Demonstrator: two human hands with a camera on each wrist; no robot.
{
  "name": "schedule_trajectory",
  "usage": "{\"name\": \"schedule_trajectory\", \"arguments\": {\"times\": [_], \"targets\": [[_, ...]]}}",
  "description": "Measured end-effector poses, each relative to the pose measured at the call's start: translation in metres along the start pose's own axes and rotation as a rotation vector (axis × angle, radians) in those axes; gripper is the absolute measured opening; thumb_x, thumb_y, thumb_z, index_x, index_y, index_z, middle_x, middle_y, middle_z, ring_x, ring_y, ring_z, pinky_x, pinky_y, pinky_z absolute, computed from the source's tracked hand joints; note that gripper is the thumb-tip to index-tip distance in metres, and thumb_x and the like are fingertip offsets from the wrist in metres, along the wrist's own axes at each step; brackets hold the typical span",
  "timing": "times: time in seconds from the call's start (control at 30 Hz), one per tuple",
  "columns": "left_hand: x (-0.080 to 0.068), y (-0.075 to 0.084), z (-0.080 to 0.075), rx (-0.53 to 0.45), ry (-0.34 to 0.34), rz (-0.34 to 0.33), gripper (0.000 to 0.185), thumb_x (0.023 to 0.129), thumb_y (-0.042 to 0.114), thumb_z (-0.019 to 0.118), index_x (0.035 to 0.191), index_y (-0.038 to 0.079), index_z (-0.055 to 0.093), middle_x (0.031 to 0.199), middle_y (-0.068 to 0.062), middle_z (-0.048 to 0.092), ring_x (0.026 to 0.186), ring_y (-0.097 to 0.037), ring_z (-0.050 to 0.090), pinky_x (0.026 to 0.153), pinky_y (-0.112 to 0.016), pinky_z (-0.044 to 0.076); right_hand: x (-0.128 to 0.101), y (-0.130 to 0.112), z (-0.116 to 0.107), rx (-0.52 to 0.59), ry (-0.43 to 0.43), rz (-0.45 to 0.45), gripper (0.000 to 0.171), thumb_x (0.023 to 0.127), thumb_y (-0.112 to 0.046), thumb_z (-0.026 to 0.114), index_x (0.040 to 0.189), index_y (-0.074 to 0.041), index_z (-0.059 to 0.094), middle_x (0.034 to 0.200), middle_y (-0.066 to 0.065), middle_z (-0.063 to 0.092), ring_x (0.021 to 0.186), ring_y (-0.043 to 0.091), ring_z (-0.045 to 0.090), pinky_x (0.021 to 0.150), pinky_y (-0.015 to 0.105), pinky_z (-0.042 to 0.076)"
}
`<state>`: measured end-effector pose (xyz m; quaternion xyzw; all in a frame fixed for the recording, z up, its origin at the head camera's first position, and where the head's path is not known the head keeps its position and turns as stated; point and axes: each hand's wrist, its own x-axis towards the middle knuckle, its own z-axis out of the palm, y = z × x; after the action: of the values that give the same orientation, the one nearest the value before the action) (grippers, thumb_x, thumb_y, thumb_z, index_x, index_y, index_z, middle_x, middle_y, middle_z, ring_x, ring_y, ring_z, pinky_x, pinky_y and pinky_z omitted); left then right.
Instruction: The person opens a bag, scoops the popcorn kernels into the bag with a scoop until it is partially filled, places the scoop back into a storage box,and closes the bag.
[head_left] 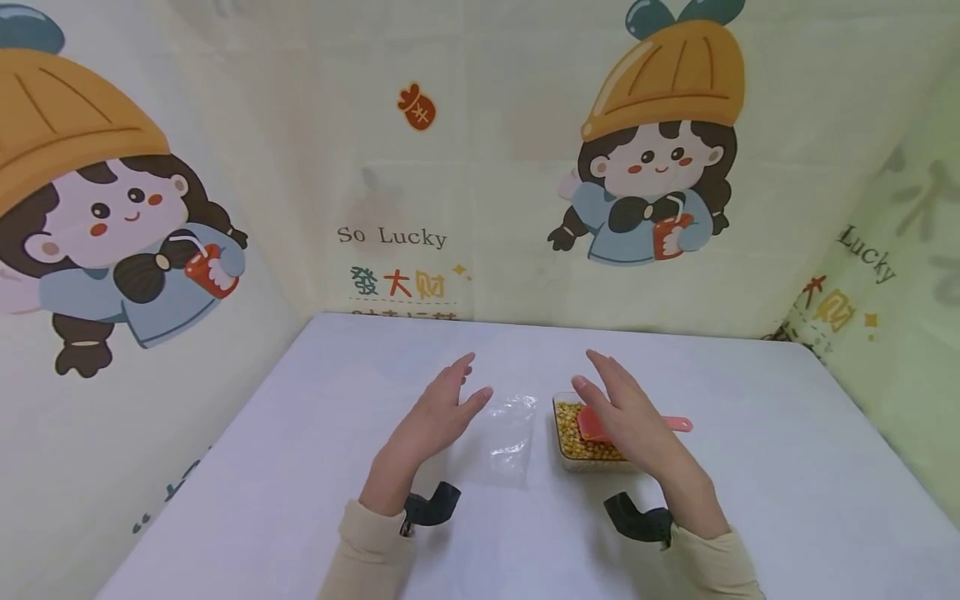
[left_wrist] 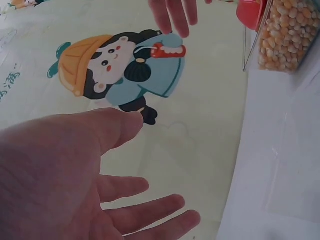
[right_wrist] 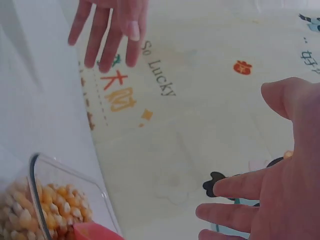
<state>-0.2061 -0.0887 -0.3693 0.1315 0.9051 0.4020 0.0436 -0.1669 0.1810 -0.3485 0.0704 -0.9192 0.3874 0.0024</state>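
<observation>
My left hand (head_left: 437,414) is held up over the table with its fingers extended and nothing in it. Just right of it a clear plastic bag (head_left: 512,442) lies flat on the white tabletop. My right hand (head_left: 633,421) is raised too, fingers straight, overlapping a clear box (head_left: 567,463) in the head view. Corn kernels (right_wrist: 62,207) fill the box. On the kernels rests a red scoop (head_left: 590,423), its handle (head_left: 678,424) sticking out past the right side. Part of the box and scoop is hidden behind my right hand.
A white table (head_left: 247,483) spreads under both hands. Behind it and along both sides hangs a pale cloth (head_left: 510,167) printed with cartoon figures and lettering. A dark wrist mount (head_left: 433,505) sits at my left wrist, another (head_left: 637,518) at my right.
</observation>
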Motion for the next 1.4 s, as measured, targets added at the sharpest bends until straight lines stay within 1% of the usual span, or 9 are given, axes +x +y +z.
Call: {"name": "schedule_trajectory", "arguments": {"times": [0.17, 0.3, 0.47, 0.57, 0.67, 0.83, 1.13, 1.27, 1.4], "targets": [[0.000, -0.002, 0.000, -0.030, -0.020, 0.000, 0.066, 0.099, 0.038, 0.057, 0.154, 0.014, 0.032, 0.149, -0.011, 0.049, 0.136, -0.031, 0.049, 0.109, -0.051, 0.041, 0.000, -0.003, 0.007, 0.085, 0.012, -0.028, 0.070, 0.103, -0.056, 0.035, 0.157, -0.014, 0.025, 0.163, 0.015, 0.026, 0.150, 0.040, 0.020, 0.117, 0.064, 0.018], [0.001, -0.003, 0.002, -0.040, -0.025, -0.009, 0.063, 0.100, 0.036, 0.057, 0.153, 0.012, 0.034, 0.147, -0.011, 0.051, 0.135, -0.032, 0.050, 0.107, -0.051, 0.043, 0.000, -0.010, 0.015, 0.165, 0.028, -0.044, 0.063, 0.104, -0.051, 0.038, 0.154, -0.013, 0.033, 0.158, 0.013, 0.037, 0.147, 0.037, 0.032, 0.115, 0.060, 0.028], [0.001, -0.003, 0.004, -0.035, -0.029, -0.018, 0.061, 0.099, 0.037, 0.057, 0.152, 0.013, 0.036, 0.145, -0.011, 0.052, 0.132, -0.031, 0.052, 0.105, -0.051, 0.045, 0.001, -0.020, 0.025, 0.230, 0.032, -0.019, 0.051, 0.103, -0.044, 0.046, 0.145, -0.015, 0.046, 0.145, 0.010, 0.054, 0.131, 0.029, 0.054, 0.109, 0.053, 0.042], [0.000, -0.004, 0.002, -0.020, -0.049, -0.037, 0.058, 0.099, 0.037, 0.057, 0.150, 0.014, 0.040, 0.142, -0.011, 0.055, 0.129, -0.030, 0.055, 0.102, -0.051, 0.048, 0.002, -0.025, 0.032, 0.275, -0.005, 0.007, 0.047, 0.102, -0.038, 0.051, 0.142, -0.014, 0.049, 0.139, 0.010, 0.058, 0.119, 0.026, 0.063, 0.104, 0.048, 0.047], [-0.001, -0.007, 0.002, -0.002, -0.082, -0.063, 0.053, 0.099, 0.038, 0.057, 0.146, 0.015, 0.045, 0.137, -0.010, 0.060, 0.125, -0.029, 0.058, 0.099, -0.050, 0.050, 0.002, -0.027, 0.042, 0.319, -0.045, 0.030, 0.046, 0.101, -0.032, 0.055, 0.142, -0.012, 0.049, 0.137, 0.012, 0.059, 0.110, 0.026, 0.069, 0.098, 0.044, 0.052], [-0.001, -0.011, 0.003, 0.012, -0.110, -0.089, 0.051, 0.099, 0.038, 0.057, 0.144, 0.015, 0.047, 0.134, -0.011, 0.062, 0.124, -0.031, 0.058, 0.097, -0.051, 0.051, 0.004, -0.027, 0.056, 0.314, -0.075, 0.068, 0.045, 0.099, -0.026, 0.058, 0.140, -0.009, 0.051, 0.134, 0.011, 0.062, 0.104, 0.024, 0.071, 0.094, 0.042, 0.055], [-0.002, -0.011, 0.003, 0.065, -0.116, -0.112, 0.053, 0.100, 0.038, 0.056, 0.144, 0.012, 0.047, 0.134, -0.014, 0.061, 0.122, -0.031, 0.059, 0.097, -0.052, 0.050, 0.005, -0.029, 0.069, 0.235, -0.100, 0.110, 0.050, 0.096, -0.029, 0.063, 0.139, -0.005, 0.052, 0.134, 0.016, 0.061, 0.105, 0.028, 0.069, 0.087, 0.043, 0.058], [-0.002, -0.014, 0.003, 0.079, -0.113, -0.126, 0.052, 0.100, 0.038, 0.056, 0.144, 0.011, 0.047, 0.134, -0.014, 0.061, 0.121, -0.031, 0.059, 0.096, -0.052, 0.051, 0.004, -0.030, 0.072, 0.152, -0.113, 0.111, 0.051, 0.097, -0.029, 0.061, 0.139, -0.004, 0.052, 0.135, 0.018, 0.061, 0.114, 0.032, 0.065, 0.089, 0.047, 0.056], [0.000, -0.019, 0.005, 0.090, -0.115, -0.145, 0.051, 0.100, 0.038, 0.056, 0.143, 0.011, 0.048, 0.132, -0.014, 0.061, 0.119, -0.031, 0.060, 0.095, -0.051, 0.052, 0.003, -0.031, 0.076, 0.106, -0.125, 0.112, 0.053, 0.097, -0.029, 0.061, 0.141, -0.001, 0.050, 0.135, 0.020, 0.060, 0.122, 0.037, 0.060, 0.092, 0.049, 0.054]]}}
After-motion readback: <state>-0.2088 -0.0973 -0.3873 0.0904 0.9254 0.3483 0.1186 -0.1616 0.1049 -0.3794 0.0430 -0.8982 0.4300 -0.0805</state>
